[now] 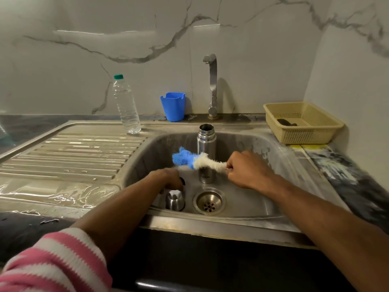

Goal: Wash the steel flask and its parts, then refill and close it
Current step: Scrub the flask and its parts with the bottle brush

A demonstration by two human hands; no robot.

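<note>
The steel flask (pixel 206 144) stands upright and uncapped in the middle of the sink (pixel 263 165). My right hand (pixel 246 169) grips a bottle brush (pixel 195 160) with white and blue bristles, held level in front of the flask. My left hand (pixel 168 179) reaches down with curled fingers onto a small black part (pixel 182 181), mostly hidden beneath it. The steel cup lid (pixel 175 200) lies just below that hand, near the drain (pixel 209 200).
A tap (pixel 212 85) rises behind the sink. A clear water bottle (pixel 125 105) with a green cap and a blue plastic cup (pixel 173 106) stand at the back. A beige basket (pixel 303 123) sits at the right. The wet draining board (pixel 63 157) lies left.
</note>
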